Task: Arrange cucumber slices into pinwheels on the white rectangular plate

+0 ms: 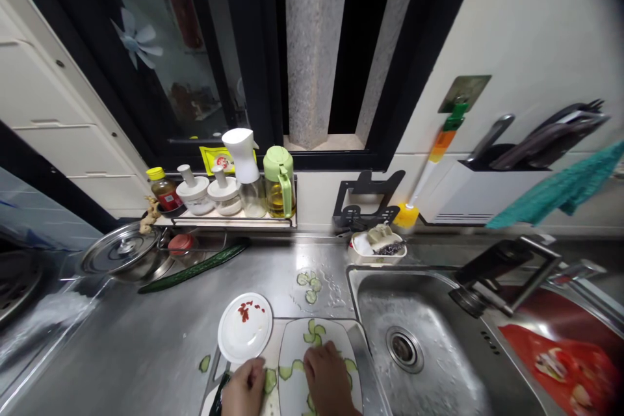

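Note:
My right hand is over a white rectangular plate, its fingers bent down beside cucumber slices laid in a curved pattern. Whatever is under those fingertips is hidden. More slices lie around the plate's edges. To the left, my left hand has curled fingers above a cutting board, close to a cucumber piece; its grip is too blurred to make out. A dark green length, partly covered, lies by that hand. Just above it, a round white plate holds small red pieces.
A whole cucumber lies at the back of the steel counter. Several slices sit on wet metal. The sink is on the right, a lidded pot on the left. Seasoning jars and an oil bottle line a shelf.

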The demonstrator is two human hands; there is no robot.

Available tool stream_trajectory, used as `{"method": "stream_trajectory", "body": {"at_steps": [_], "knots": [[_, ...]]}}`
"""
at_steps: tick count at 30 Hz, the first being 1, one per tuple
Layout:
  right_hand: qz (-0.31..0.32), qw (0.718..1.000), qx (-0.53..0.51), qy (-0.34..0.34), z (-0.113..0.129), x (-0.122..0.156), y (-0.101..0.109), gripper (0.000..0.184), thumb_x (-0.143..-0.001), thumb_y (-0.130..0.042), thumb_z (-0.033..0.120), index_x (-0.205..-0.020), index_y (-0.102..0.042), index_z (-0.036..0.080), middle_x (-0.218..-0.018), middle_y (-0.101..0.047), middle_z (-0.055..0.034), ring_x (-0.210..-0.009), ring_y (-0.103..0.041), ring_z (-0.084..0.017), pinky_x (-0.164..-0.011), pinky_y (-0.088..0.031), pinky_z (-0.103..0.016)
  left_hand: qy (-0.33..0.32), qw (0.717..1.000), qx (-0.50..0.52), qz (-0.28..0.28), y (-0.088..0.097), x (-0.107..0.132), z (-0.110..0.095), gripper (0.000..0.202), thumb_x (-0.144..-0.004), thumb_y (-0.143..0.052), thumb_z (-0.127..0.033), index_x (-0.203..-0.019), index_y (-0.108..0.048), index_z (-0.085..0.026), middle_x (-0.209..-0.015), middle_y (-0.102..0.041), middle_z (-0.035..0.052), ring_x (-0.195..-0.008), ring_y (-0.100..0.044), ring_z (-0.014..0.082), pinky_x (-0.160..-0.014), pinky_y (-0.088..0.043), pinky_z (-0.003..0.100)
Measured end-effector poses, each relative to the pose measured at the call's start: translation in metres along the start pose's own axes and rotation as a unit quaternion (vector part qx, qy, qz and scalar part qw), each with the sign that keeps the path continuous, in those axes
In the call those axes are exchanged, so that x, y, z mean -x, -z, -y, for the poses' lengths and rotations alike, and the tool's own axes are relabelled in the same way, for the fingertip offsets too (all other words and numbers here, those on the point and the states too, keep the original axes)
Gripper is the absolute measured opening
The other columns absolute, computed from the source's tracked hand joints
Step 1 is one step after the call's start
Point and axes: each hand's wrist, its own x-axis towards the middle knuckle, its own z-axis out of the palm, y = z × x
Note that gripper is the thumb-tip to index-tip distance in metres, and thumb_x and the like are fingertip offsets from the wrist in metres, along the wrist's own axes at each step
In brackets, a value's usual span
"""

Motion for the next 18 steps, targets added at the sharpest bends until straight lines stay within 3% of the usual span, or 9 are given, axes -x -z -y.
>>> {"method": "stream_trajectory", "body": {"at_steps": [4,8,13,18], "knots": [[-0.018,1.0,0.003,0.005,-0.015,0.009,-0.018,0.022,-0.084,-0.047,0.012,-0.08,-0.066,0.02,-0.086,-0.07,-0.0074,-0.096,-0.058,-0.029,-0.08,-0.041,-0.042,-0.008,0.998,-0.051,-0.033,-0.005,0.001,0.014,0.024,-0.074,-0.054,-0.028,-0.09,-0.071,-0.021,-0.081,-0.074,0.0023,-0.075,-0.067,0.0166,-0.074,-0.048,0.023],[-0.029,0.999,-0.001,0.04,-0.025,0.019,-0.033,0.018,-0.078,-0.051,0.01,-0.08,-0.066,0.021,-0.082,-0.069,-0.0065,-0.09,-0.058,-0.028,-0.079,-0.042,-0.04,-0.006,0.997,-0.071,-0.003,-0.015,0.002,0.013,0.028,-0.073,-0.054,-0.023,-0.095,-0.07,-0.017,-0.096,-0.074,0.0091,-0.091,-0.068,0.0208,-0.082,-0.048,0.025],[-0.022,0.998,0.016,0.053,-0.032,0.027,-0.046,0.018,-0.075,-0.053,0.011,-0.082,-0.066,0.021,-0.085,-0.069,-0.0069,-0.092,-0.059,-0.028,-0.079,-0.043,-0.038,-0.003,0.994,-0.107,0.006,-0.018,0.0,0.006,0.019,-0.073,-0.05,-0.02,-0.08,-0.067,-0.018,-0.089,-0.07,0.0087,-0.088,-0.065,0.022,-0.083,-0.045,0.028],[-0.024,0.997,0.025,0.065,-0.035,0.031,-0.054,0.017,-0.076,-0.054,0.012,-0.083,-0.066,0.022,-0.087,-0.07,-0.0062,-0.094,-0.059,-0.027,-0.078,-0.044,-0.036,0.012,0.994,-0.105,0.037,-0.015,-0.004,0.005,0.019,-0.071,-0.051,-0.018,-0.082,-0.066,-0.018,-0.091,-0.068,0.0084,-0.091,-0.064,0.0222,-0.086,-0.044,0.028]]}}
